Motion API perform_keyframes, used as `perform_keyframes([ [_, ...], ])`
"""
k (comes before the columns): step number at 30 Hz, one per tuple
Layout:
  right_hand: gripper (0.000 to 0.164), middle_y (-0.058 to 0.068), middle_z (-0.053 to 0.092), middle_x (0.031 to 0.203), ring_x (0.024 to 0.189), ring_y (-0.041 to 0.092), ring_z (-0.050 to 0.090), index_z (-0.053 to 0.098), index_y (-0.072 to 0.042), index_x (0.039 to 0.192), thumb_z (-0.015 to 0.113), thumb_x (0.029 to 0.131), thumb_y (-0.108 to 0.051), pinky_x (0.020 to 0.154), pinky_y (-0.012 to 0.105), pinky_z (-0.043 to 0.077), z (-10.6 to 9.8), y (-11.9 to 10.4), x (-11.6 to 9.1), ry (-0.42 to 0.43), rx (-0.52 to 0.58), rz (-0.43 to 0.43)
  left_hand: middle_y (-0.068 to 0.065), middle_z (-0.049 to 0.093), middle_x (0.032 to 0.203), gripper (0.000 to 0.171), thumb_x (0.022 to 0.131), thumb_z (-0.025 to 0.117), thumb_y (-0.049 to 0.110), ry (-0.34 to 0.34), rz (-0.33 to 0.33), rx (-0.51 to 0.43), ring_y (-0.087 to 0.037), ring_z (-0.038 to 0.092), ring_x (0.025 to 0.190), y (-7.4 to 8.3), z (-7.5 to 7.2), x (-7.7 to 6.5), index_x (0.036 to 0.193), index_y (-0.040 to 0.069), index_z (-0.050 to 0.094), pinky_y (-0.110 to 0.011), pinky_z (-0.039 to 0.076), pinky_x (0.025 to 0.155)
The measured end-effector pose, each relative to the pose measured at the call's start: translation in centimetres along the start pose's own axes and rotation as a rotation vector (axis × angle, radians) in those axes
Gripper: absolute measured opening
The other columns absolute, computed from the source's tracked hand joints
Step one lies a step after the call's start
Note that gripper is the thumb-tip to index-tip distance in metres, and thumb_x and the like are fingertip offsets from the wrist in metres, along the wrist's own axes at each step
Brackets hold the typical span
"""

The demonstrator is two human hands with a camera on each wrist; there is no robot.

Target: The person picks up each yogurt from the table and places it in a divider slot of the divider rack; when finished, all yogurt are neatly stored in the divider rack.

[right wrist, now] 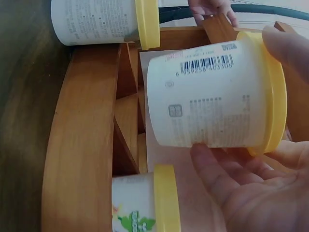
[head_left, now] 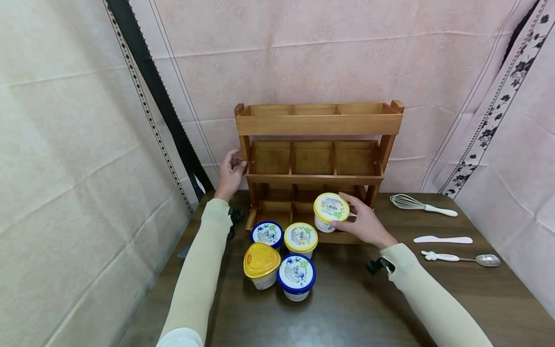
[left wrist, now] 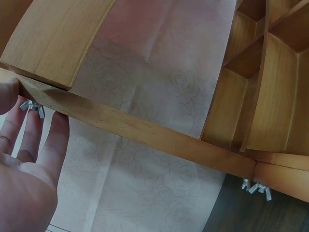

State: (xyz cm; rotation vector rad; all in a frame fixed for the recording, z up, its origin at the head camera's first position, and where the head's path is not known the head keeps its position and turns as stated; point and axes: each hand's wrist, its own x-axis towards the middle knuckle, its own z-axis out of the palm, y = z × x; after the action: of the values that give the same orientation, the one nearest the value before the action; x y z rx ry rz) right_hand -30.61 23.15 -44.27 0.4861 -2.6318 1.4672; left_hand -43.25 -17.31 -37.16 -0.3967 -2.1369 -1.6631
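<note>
1 yellow-lidded tub [head_left: 331, 209], gripped in right hand [head_left: 366, 224], left hand [head_left: 231, 172] holding upright [left wrist: 145, 128] of wooden rack [head_left: 318, 125]

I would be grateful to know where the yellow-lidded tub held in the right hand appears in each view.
Head: the yellow-lidded tub is below and right of centre, by the wooden rack.
Left wrist: not in it.
Right wrist: large, right of and slightly above centre.
Shared landmark: the left hand, at the rack's upright.
</note>
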Motion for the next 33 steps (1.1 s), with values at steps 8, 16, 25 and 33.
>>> perform_keyframes([
  [8,0.106,0.017,0.051,0.154,0.14,0.041,0.055,0.031,-0.009,0.166,0.089,0.085,-0.045,0.106,0.054,0.056,1.6,0.1,2.3,-0.002,-0.014,0.006,-0.018,0.056,0.136,0.042,0.109,0.054,0.002,0.015,-0.002,-0.01,-0.033,0.054,0.124,-0.9,0.1,0.6,0.15,0.007,0.049,-0.05,0.045,0.111],
  [16,0.107,0.02,0.044,0.161,0.144,0.041,0.048,0.029,-0.01,0.166,0.085,0.086,-0.052,0.119,0.063,0.041,3.6,0.5,4.2,-0.012,-0.071,0.04,-0.01,0.059,0.133,0.041,0.109,0.058,0.011,0.017,0.001,-0.011,-0.026,0.057,0.122,-3.1,-0.1,1.6,0.149,0.017,0.052,-0.046,0.047,0.109],
  [25,0.106,0.018,0.039,0.167,0.151,0.041,0.042,0.027,-0.008,0.167,0.083,0.088,-0.051,0.123,0.063,0.036,5.4,1.1,5.6,-0.037,-0.087,0.073,-0.008,0.06,0.129,0.039,0.108,0.06,0.014,0.008,0.034,-0.014,-0.025,0.058,0.118,-3.5,-0.2,1.6,0.146,0.02,0.054,-0.046,0.048,0.107],
  [33,0.107,0.019,0.043,0.164,0.149,0.041,0.044,0.027,-0.007,0.167,0.084,0.087,-0.05,0.122,0.062,0.037,6.3,1.8,6.3,-0.055,-0.094,0.109,-0.007,0.061,0.128,0.039,0.108,0.059,0.011,0.014,0.042,-0.012,-0.024,0.058,0.116,-3.6,-0.2,1.5,0.146,0.021,0.054,-0.047,0.047,0.107],
])
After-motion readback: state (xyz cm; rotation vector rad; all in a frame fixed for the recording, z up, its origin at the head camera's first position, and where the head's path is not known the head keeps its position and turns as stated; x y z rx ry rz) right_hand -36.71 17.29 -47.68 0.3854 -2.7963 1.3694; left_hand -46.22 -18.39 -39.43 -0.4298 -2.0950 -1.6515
